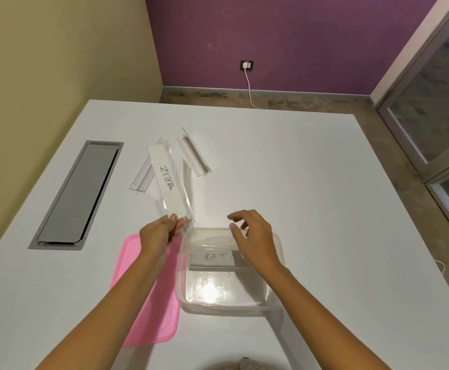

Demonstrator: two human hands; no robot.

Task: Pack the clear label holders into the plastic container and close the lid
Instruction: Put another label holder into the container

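A ZEBRA-marked label holder (166,180) is pinched by the left hand (157,233) beside the plastic container (278,297). Right hand (254,236) is held above it, fingers loose, empty.

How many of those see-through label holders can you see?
5, maybe more hidden in the overlap. One marked ZEBRA is in the left hand, one marked BAT lies in the container, and three lie on the table.
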